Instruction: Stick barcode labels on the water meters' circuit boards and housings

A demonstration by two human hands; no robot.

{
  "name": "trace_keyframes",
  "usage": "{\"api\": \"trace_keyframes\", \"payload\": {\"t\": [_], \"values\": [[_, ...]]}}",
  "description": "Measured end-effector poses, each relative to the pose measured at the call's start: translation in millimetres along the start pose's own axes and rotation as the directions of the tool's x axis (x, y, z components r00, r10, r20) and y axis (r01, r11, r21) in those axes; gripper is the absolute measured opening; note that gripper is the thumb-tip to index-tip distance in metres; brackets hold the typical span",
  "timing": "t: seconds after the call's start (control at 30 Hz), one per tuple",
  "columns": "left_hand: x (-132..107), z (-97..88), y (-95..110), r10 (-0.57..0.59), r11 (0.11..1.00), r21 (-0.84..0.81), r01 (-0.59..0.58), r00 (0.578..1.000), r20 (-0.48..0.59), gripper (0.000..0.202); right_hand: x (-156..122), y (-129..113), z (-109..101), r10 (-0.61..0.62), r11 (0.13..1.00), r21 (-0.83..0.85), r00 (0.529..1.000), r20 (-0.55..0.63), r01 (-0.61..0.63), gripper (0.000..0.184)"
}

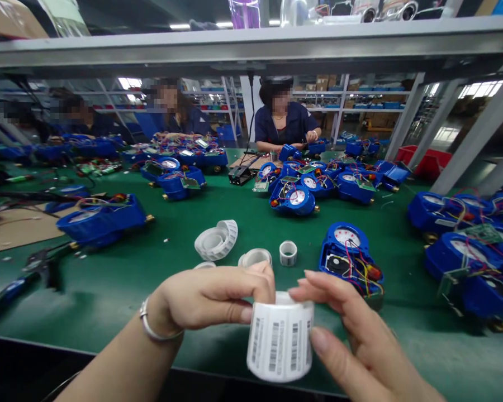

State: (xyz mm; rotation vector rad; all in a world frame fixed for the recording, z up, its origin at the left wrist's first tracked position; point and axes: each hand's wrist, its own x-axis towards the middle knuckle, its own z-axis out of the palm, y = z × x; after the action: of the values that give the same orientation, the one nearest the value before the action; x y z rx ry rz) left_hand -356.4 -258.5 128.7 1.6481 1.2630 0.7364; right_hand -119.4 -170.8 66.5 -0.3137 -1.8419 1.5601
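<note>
A white roll of barcode labels (280,346) is held up just above the near edge of the bench. My left hand (212,296) pinches its upper left rim, the thumb outside and the fingers bent into the roll. On the other side, my right hand (352,329) has its fingertips at the top rim and its thumb against the printed side, gripping it loosely. Behind my hands lie a loosely wound label roll (217,241), another roll (256,257) partly covered by my left hand, and a small label roll (288,253).
An opened blue meter (346,254) with loose wires lies beyond my right hand. More blue meters (295,198) crowd the back and right. At left are a blue meter (103,220) and a power screwdriver (25,279). A shelf (251,47) crosses overhead; co-workers sit opposite.
</note>
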Motion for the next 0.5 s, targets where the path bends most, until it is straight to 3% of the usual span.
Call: {"api": "trace_keyframes", "payload": {"t": [0.07,0.13,0.23,0.3,0.33,0.37,0.43,0.47,0.5], "values": [[2,2.1,3,-0.008,1.0,-0.03,0.009,0.999,0.037,0.02,-1,7,-1,0.005,0.998,0.064,0.993,0.12,-0.013,0.046],[3,5.7,4,-0.015,0.997,-0.081,0.019,0.999,0.051,0.016,-6,13,1,0.005,0.985,0.169,0.99,0.143,-0.03,0.042],[8,17.8,-6,-0.031,0.979,-0.203,0.024,0.999,-0.028,0.022,-17,18,15,0.01,0.939,0.342,0.999,0.041,-0.024,0.031],[11,31.8,-17,-0.063,0.955,-0.298,0.003,0.979,-0.193,0.032,-23,20,27,0.05,0.914,0.405,0.995,-0.081,-0.013,0.027],[11,40.5,-24,-0.087,0.94,-0.34,-0.027,0.944,-0.317,0.035,-25,21,33,0.079,0.909,0.417,0.986,-0.144,-0.012,0.028],[11,50.2,-29,-0.113,0.926,-0.37,-0.072,0.884,-0.453,0.033,-26,22,37,0.112,0.907,0.422,0.972,-0.206,-0.015,0.029],[5,71.3,-38,-0.163,0.904,-0.389,-0.176,0.699,-0.696,0.019,-26,24,43,0.184,0.901,0.433,0.936,-0.301,-0.038,0.033],[1,82.2,-40,-0.184,0.902,-0.382,-0.202,0.62,-0.763,0.023,-25,25,45,0.214,0.895,0.445,0.918,-0.333,-0.047,0.034],[-3,92.8,-41,-0.214,0.906,-0.378,-0.188,0.569,-0.794,0.029,-24,27,47,0.236,0.886,0.461,0.905,-0.354,-0.051,0.036]]}}
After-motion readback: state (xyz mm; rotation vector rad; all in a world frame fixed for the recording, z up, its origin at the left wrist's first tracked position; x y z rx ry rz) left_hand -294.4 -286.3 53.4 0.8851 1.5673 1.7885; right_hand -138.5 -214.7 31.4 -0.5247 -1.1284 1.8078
